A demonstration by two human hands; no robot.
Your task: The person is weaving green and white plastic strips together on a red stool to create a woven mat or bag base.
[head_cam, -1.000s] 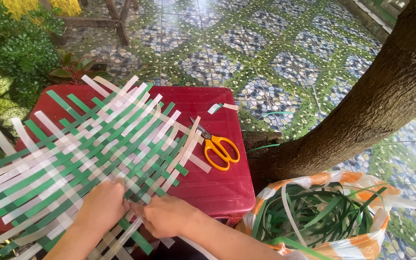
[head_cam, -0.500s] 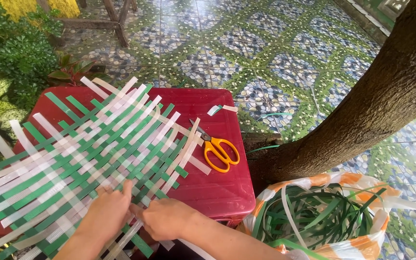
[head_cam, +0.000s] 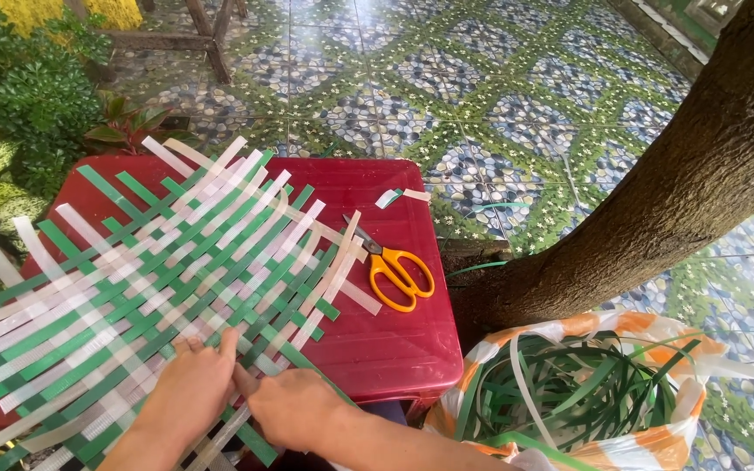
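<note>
Seen from above, two bare forearms reach in from the bottom edge and meet at the near edge of a woven mat of flat green and white plastic strips. The left hand lies palm down on the weave, fingers loosely spread and extended forward, pressing the strips flat; it grips nothing. The right hand sits just beside it, touching it, with the fingers curled under and closed on a pale strip that runs diagonally out of the mat's near edge between the two hands.

The mat lies on one dark red plastic tabletop and overhangs it on the left and at the front. Its strips cross diagonally, with loose ends sticking out on every side.

One pair of scissors with orange handles lies on the bare red surface to the right of the mat, blades closed and pointing towards the weave, well apart from both hands. One short offcut of strip lies near the tabletop's far right corner.

To the right, on the ground, stands one orange-and-white sack, open at the top and filled with coiled green and white strips. One thick tree trunk leans up behind it. The floor is patterned tile in blue and green, and leafy plants crowd the left side.
</note>
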